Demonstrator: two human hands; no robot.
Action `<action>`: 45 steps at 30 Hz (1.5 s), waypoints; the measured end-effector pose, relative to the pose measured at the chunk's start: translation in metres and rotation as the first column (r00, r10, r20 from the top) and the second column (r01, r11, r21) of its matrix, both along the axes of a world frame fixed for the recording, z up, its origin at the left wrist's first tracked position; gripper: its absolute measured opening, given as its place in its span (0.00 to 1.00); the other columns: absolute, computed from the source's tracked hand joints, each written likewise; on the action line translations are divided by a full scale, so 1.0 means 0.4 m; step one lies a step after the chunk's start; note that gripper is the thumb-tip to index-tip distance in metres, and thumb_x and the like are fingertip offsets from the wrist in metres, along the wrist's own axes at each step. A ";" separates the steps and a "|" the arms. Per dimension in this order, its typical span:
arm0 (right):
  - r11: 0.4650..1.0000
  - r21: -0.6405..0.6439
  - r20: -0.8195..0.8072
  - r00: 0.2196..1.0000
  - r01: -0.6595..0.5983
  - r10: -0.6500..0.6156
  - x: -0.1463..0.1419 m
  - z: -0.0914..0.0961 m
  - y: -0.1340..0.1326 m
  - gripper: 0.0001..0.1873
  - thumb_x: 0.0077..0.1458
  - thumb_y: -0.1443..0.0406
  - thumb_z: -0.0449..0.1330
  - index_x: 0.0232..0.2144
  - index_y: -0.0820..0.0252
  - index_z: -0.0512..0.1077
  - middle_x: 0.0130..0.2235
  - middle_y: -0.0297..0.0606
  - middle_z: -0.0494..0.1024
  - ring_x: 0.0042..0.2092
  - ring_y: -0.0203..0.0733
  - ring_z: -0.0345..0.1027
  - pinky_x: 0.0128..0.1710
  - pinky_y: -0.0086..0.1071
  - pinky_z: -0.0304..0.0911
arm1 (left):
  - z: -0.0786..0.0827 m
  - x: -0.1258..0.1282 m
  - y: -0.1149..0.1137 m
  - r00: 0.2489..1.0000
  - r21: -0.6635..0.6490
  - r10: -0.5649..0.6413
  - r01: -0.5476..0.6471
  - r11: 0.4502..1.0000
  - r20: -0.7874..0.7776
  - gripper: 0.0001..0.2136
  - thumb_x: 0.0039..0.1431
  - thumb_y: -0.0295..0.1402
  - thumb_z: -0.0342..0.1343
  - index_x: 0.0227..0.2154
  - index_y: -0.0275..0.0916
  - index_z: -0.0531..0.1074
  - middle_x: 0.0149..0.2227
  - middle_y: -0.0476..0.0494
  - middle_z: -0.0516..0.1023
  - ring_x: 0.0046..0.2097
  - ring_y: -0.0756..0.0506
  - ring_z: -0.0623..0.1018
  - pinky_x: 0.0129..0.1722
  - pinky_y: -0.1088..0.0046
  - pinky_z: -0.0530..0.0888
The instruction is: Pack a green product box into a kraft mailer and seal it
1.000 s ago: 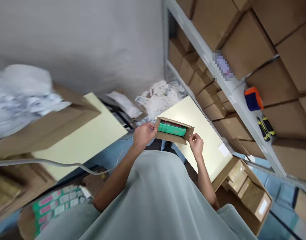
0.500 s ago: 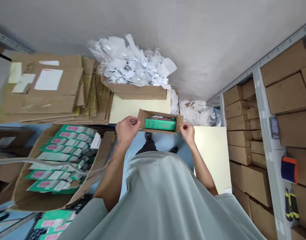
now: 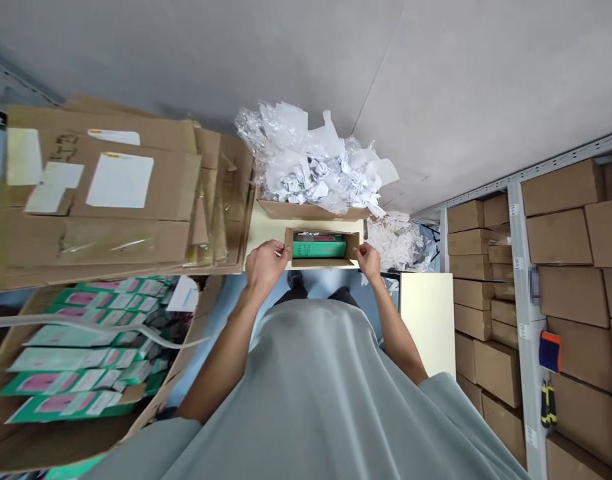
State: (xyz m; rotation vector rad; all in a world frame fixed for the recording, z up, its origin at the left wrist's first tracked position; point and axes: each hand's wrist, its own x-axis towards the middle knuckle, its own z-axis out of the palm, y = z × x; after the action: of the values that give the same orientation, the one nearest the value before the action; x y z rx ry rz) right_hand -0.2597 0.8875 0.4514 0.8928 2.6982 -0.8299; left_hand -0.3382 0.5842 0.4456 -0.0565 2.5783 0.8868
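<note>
A small open cardboard box [image 3: 326, 263] is held level between my two hands at the front edge of the cream table [image 3: 267, 230]. Inside it lies a green carton [image 3: 320, 247] with a narrow dark red strip along its far side. My left hand [image 3: 267, 265] pinches the box's left end with thumb and fingers. At the opposite end, my right hand [image 3: 369, 262] pinches the right wall the same way. Just beyond the box stands a wider carton [image 3: 311, 211] heaped with crumpled white paper [image 3: 316, 167] and clear plastic.
Flattened cardboard [image 3: 171, 233] is stacked on the left. Below it, a large box [image 3: 206, 313] holds several green and pink cartons [image 3: 86, 333], with a pale cable [image 3: 111, 327] crossing above. Shelves of brown boxes [image 3: 496, 363] line the right, beside another cream tabletop [image 3: 429, 320].
The small box has gone from over the floor gap to the table's front edge, with both hands still gripping its ends. My view has shifted somewhat to the left.
</note>
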 end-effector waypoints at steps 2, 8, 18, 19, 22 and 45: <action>1.000 -0.005 0.010 1.000 -0.004 0.004 -0.006 -0.002 -0.011 0.07 0.69 0.61 0.65 0.39 0.57 0.80 0.41 0.43 0.91 0.44 0.48 0.86 0.49 0.36 0.75 | -0.012 -0.017 -0.009 0.998 -0.013 -0.047 0.048 0.999 0.037 0.11 0.70 0.39 0.60 0.43 0.43 0.85 0.46 0.34 0.92 0.50 0.31 0.91 0.51 0.58 0.82; 1.000 0.009 -0.031 0.999 -0.020 0.020 -0.019 0.041 -0.013 0.10 0.71 0.60 0.63 0.44 0.59 0.82 0.43 0.46 0.91 0.43 0.49 0.85 0.49 0.38 0.76 | 0.071 -0.101 0.021 0.979 0.067 0.024 -0.011 0.998 -0.202 0.20 0.74 0.42 0.59 0.61 0.38 0.81 0.60 0.30 0.86 0.54 0.33 0.88 0.58 0.59 0.81; 0.988 -0.007 -0.329 0.933 -0.157 0.146 -0.044 0.181 -0.022 0.23 0.79 0.49 0.55 0.45 0.57 0.82 0.45 0.46 0.89 0.45 0.49 0.83 0.50 0.39 0.76 | 0.243 -0.347 0.177 0.949 0.026 0.015 -0.007 1.000 -0.316 0.23 0.77 0.40 0.60 0.70 0.42 0.77 0.66 0.30 0.81 0.63 0.27 0.84 0.67 0.52 0.78; 0.986 -0.009 -0.338 0.929 -0.166 0.153 -0.049 0.190 -0.023 0.24 0.79 0.48 0.54 0.45 0.57 0.82 0.44 0.45 0.88 0.45 0.48 0.83 0.50 0.39 0.76 | 0.238 -0.359 0.186 0.954 0.018 0.013 -0.008 1.000 -0.300 0.22 0.77 0.38 0.60 0.69 0.42 0.79 0.65 0.30 0.81 0.63 0.28 0.84 0.67 0.52 0.79; 0.982 -0.025 -0.360 0.918 -0.185 0.164 -0.060 0.212 -0.020 0.25 0.79 0.47 0.55 0.44 0.57 0.82 0.44 0.44 0.88 0.45 0.48 0.82 0.49 0.38 0.76 | 0.238 -0.372 0.195 0.948 0.064 0.042 -0.023 0.998 -0.314 0.16 0.77 0.35 0.58 0.60 0.41 0.84 0.63 0.34 0.84 0.62 0.32 0.84 0.68 0.56 0.78; 0.890 -0.053 -0.435 0.813 -0.453 0.387 -0.166 0.297 -0.102 0.21 0.82 0.50 0.57 0.45 0.55 0.84 0.43 0.41 0.87 0.43 0.45 0.81 0.49 0.37 0.77 | -0.007 -0.022 0.074 0.974 -0.022 -0.192 0.191 0.981 -0.121 0.11 0.74 0.34 0.60 0.49 0.41 0.87 0.51 0.32 0.90 0.55 0.30 0.86 0.54 0.56 0.80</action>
State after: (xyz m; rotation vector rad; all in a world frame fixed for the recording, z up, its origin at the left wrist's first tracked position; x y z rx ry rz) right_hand -0.3260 0.8469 0.5704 0.0582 2.9461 -1.2051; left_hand -0.3469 0.6140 0.4429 0.2470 2.6453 0.8287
